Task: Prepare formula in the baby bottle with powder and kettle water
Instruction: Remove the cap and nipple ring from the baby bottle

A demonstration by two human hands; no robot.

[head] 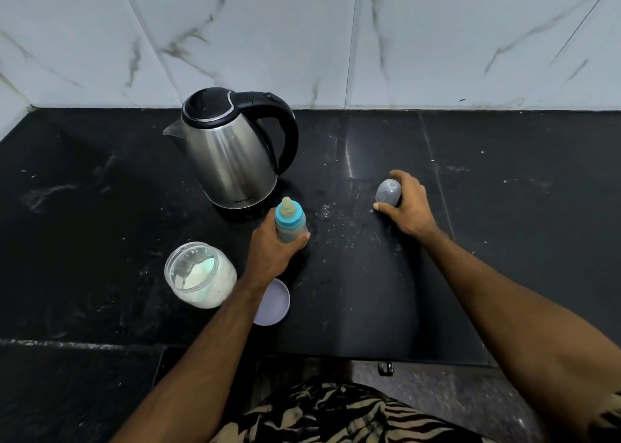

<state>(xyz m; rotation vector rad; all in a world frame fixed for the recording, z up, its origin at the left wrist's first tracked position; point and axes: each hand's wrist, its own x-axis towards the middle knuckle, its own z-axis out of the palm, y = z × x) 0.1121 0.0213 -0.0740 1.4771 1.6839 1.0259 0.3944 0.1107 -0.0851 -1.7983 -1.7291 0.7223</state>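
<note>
Black stone counter (504, 241) runs under a marble-tiled wall, flecked with spilled powder and drops near the middle. At 12 o'clock stands the kettle (232, 153), lid shut, spout toward 9. Just below it the left hand (274, 251) wraps the bottle (290, 222), fingers pressed around its lower body; it stands upright on the counter with blue collar and teat on. At 3 o'clock the right hand (408, 204) curls around the clear cap (388, 192), thumb and fingers pinching it against the counter. At 8 o'clock the powder jar (200, 274) sits open, tilted toward the camera, its lid (274, 303) just beside, partly under the forearm.

Whether the bottle holds liquid I cannot tell. Judging by the teat on and the cap in hand, the step is either uncapping at the start or capping at the end. If starting, the next move calls for unscrewing the collar while the left hand steadies the body
</note>
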